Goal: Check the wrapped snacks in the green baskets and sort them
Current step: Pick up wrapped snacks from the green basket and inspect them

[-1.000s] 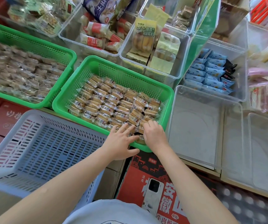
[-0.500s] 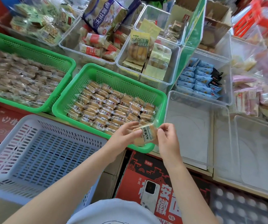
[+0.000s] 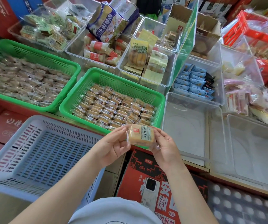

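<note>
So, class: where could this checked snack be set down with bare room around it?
Free: the blue basket left of both hands, and the clear bin right of the near green basket. Crowded: both green baskets, packed with wrapped snacks.

Both bare forearms reach forward, the left hand [image 3: 114, 145] and right hand [image 3: 165, 147] facing each other, fingers curled, pinching one wrapped snack [image 3: 139, 135] between them.
</note>
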Demonstrator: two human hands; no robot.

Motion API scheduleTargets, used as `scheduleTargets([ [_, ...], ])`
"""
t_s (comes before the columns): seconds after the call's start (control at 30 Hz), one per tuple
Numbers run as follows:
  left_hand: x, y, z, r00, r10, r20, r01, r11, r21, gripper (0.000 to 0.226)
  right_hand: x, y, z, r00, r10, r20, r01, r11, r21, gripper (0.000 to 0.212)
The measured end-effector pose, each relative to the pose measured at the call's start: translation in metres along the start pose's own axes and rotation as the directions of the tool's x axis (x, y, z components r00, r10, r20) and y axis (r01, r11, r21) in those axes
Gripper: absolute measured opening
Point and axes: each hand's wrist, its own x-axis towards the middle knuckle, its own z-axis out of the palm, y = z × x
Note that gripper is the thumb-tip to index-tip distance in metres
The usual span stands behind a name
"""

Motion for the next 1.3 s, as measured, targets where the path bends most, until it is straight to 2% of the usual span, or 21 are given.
scheduleTargets([
  [0.13, -0.010, 0.000, -0.008, 0.998, 0.035, -0.056, -0.033, 0.999, 0.031, 0.040, -0.009, 0.005, -0.001, 0.996, -0.065, -0.063, 0.055, 0.987, -0.151, 0.020],
  [0.23, -0.017, 0.001, -0.004, 0.997, 0.052, -0.050, -0.040, 0.973, 0.226, 0.035, -0.015, 0.010, -0.001, 0.994, -0.099, -0.042, 0.083, 0.954, -0.286, 0.023],
  [0.33, -0.023, 0.001, 0.000, 0.995, 0.096, -0.028, -0.081, 0.938, 0.337, 0.028, -0.021, 0.015, 0.001, 0.994, -0.098, -0.052, 0.077, 0.945, -0.317, 0.027],
  [0.57, -0.035, 0.001, -0.005, 0.986, 0.158, -0.055, -0.134, 0.941, 0.312, 0.027, -0.027, 0.022, 0.010, 0.979, -0.157, -0.129, 0.104, 0.932, -0.348, 0.017],
  [0.77, -0.045, 0.000, -0.010, 0.987, 0.154, -0.046, -0.127, 0.923, 0.364, 0.036, -0.032, 0.032, 0.008, 0.929, -0.348, -0.126, 0.166, 0.697, -0.698, 0.021],
  [0.9, -0.050, 0.001, -0.008, 0.964, 0.236, -0.118, -0.160, 0.878, 0.451, 0.024, -0.034, 0.034, 0.009, 0.849, -0.528, 0.009, 0.281, 0.438, -0.854, 0.022],
  [0.97, -0.051, 0.002, -0.007, 0.948, 0.280, -0.153, -0.174, 0.856, 0.488, 0.020, -0.036, 0.037, 0.010, 0.804, -0.591, 0.067, 0.336, 0.358, -0.871, 0.021],
  [1.07, -0.051, 0.004, -0.006, 0.933, 0.304, -0.194, -0.166, 0.839, 0.518, 0.018, -0.037, 0.040, 0.010, 0.767, -0.631, 0.120, 0.384, 0.301, -0.873, 0.020],
  [1.2, -0.049, 0.003, -0.009, 0.932, 0.276, -0.236, -0.104, 0.826, 0.554, 0.018, -0.040, 0.040, 0.015, 0.749, -0.653, 0.114, 0.430, 0.348, -0.833, 0.016],
  [1.3, -0.048, 0.002, -0.011, 0.936, 0.247, -0.250, -0.070, 0.829, 0.555, 0.018, -0.040, 0.043, 0.017, 0.715, -0.686, 0.134, 0.432, 0.283, -0.856, 0.017],
])
